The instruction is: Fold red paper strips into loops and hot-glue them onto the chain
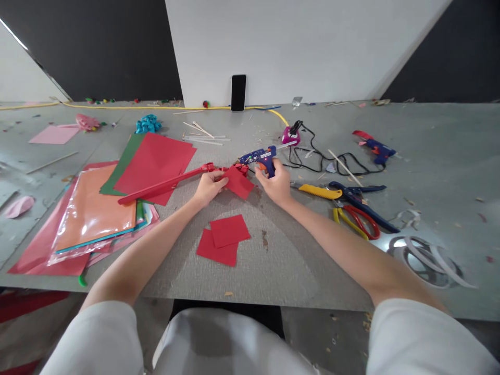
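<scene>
My left hand (211, 187) pinches a small red paper square (239, 182) by its left edge, above the table. In my right hand (276, 182) is a blue hot glue gun (260, 156), with a clear glue stick (287, 145) poking out of its back. Its nozzle points left, just above the red square; whether it touches cannot be seen. Beside my left hand lies a long red strip (164, 186), its far end bunched with red pieces partly behind the square. Two more red paper squares (229, 230) overlap on the table between my forearms.
Coloured sheets (152, 161) and a bagged orange pack (97, 208) lie at left. Pliers (359, 200), scissors (361, 221), a tape roll (422, 260) and a second glue gun (377, 150) lie at right. Black cords run from a pink power block (291, 136). A phone (238, 94) leans behind.
</scene>
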A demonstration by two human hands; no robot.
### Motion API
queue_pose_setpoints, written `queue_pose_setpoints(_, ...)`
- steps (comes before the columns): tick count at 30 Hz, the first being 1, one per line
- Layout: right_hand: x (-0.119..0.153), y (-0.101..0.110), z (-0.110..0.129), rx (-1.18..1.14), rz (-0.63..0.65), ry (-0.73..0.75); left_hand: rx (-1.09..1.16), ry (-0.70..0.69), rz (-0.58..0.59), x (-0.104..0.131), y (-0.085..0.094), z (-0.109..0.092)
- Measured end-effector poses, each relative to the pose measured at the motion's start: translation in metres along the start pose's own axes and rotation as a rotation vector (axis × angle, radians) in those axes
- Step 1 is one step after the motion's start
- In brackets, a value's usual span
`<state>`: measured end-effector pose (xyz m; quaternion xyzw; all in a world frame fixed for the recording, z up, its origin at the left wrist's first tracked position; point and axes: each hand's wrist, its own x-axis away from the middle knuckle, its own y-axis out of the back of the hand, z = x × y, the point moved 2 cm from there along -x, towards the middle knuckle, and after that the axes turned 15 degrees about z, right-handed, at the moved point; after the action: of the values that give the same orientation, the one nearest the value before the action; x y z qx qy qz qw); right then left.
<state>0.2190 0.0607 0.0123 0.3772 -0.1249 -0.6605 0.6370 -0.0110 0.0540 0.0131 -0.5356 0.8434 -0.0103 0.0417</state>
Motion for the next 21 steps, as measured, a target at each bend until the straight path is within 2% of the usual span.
queue_pose_setpoints(4, 0.001, 0.001, 0.002, -0.014, 0.004, 0.009, 0.051, 0.023, -0.011, -0.002, 0.001, 0.005)
queue_pose_setpoints(7, 0.001, 0.002, 0.004, -0.016, 0.003, 0.005, 0.071, -0.014, -0.026, -0.004, 0.003, 0.01)
queue_pose_setpoints(10, 0.001, 0.002, 0.006, -0.023, 0.003, 0.013, -0.001, -0.045, -0.061, -0.004, 0.005, 0.011)
queue_pose_setpoints(14, 0.001, 0.002, 0.004, -0.016, -0.004, 0.009, -0.09, -0.055, -0.028, -0.001, 0.004, 0.006)
queue_pose_setpoints(21, 0.001, 0.002, 0.004, -0.011, -0.005, 0.021, 0.1, -0.022, -0.085, -0.005, 0.006, 0.015)
